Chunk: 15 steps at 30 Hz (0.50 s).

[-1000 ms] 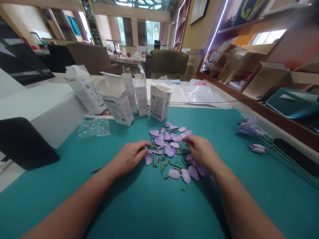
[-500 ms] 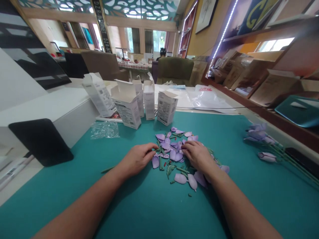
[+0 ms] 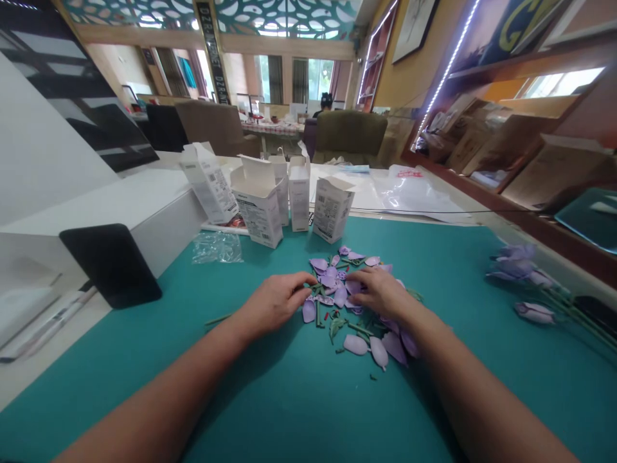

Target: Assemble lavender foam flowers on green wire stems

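Observation:
A loose heap of lilac foam flower petals (image 3: 357, 344) lies mixed with green stem pieces and leaves (image 3: 337, 326) on a teal cutting mat (image 3: 289, 405). My left hand (image 3: 274, 302) rests at the heap's left edge, fingertips touching the petals. My right hand (image 3: 380, 292) lies over the heap's right side with its fingers on the petals, hiding those beneath. Neither hand visibly holds anything. A few small red bits show among the stems.
Several open white cartons (image 3: 258, 204) stand along the mat's far edge, with a clear plastic bag (image 3: 216, 247) nearby. Finished lilac flowers on long stems (image 3: 518, 265) lie at the right. A black tablet-like slab (image 3: 110, 265) stands left. A person (image 3: 326, 106) sits far back.
The whole view has slid rightward as my head turned. My right hand has moved further over the heap, closer to my left hand, and petals at the heap's right have shifted slightly.

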Tool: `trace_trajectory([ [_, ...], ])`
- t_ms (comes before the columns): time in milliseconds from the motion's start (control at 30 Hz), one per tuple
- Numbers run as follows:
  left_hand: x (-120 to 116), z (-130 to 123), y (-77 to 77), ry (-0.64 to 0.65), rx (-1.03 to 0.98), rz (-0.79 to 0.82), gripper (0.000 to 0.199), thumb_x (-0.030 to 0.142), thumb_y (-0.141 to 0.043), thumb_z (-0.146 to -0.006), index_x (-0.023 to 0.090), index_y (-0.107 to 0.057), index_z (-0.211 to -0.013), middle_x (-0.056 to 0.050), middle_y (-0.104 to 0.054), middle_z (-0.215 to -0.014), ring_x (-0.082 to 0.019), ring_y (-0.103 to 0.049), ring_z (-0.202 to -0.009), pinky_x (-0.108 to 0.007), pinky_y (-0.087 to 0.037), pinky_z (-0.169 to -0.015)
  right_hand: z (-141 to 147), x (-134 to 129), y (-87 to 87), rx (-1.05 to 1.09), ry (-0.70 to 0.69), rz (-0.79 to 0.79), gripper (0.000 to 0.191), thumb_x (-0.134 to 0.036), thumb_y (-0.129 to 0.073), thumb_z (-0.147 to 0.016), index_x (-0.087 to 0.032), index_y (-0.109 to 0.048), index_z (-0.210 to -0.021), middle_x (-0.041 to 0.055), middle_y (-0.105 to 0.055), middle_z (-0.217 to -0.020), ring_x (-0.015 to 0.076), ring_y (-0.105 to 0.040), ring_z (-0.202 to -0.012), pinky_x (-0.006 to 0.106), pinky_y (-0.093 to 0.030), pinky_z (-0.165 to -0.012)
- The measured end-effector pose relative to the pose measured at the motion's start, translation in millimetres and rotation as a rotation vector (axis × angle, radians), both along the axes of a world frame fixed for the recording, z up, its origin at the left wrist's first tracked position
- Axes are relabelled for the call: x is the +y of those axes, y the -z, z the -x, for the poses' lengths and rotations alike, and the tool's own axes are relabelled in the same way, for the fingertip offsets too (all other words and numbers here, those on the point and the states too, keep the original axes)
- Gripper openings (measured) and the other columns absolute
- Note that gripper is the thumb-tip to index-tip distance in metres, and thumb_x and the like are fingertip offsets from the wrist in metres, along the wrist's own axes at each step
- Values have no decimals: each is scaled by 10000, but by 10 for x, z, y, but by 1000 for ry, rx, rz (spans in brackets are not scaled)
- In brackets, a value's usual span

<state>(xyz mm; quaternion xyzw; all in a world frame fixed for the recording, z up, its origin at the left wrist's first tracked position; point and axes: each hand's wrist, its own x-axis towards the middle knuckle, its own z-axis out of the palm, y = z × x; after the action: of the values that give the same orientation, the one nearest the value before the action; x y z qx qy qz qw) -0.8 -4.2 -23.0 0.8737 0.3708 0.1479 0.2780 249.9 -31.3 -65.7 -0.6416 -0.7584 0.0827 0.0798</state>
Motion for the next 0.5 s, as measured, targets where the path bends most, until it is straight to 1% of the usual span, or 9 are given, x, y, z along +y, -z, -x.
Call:
trace_trajectory([
  [100, -18, -24, -17, 9, 12, -13, 296, 281, -426, -876, 194, -630, -1072, -35, -685, -898, -161, -594, -738, -245, -415, -675, -98, -50, 14, 22, 32, -30, 328, -169, -604, -740, -187, -667, -1062, 92, -662, -1033, 227, -586, -945, 293, -426, -798],
  [233, -25, -42, 12, -7, 17, -7, 298, 297, -424, -871, 198, -636, -1055, -24, -675, -819, -161, -583, -715, -245, -413, -659, -242, -107, 41, 80, 103, -74, 244, -114, -552, -749, -189, -683, -941, 60, -682, -946, 186, -608, -865, 248, -428, -733],
  [367, -12, -26, 61, -30, -15, 3, 312, 319, -412, -870, 195, -637, -1048, -16, -660, -775, -160, -579, -704, -243, -413, -647, -342, -160, 61, 138, 191, -106, 252, -80, -501, -765, -201, -673, -905, 32, -699, -919, 171, -629, -842, 246, -446, -723],
  [500, 8, 8, 102, -36, -50, 8, 311, 331, -411, -869, 191, -628, -1042, -14, -657, -769, -159, -582, -708, -241, -419, -639, -408, -202, 25, 164, 226, -129, 248, -90, -473, -789, -209, -672, -876, 36, -696, -936, 182, -633, -842, 270, -465, -722],
])
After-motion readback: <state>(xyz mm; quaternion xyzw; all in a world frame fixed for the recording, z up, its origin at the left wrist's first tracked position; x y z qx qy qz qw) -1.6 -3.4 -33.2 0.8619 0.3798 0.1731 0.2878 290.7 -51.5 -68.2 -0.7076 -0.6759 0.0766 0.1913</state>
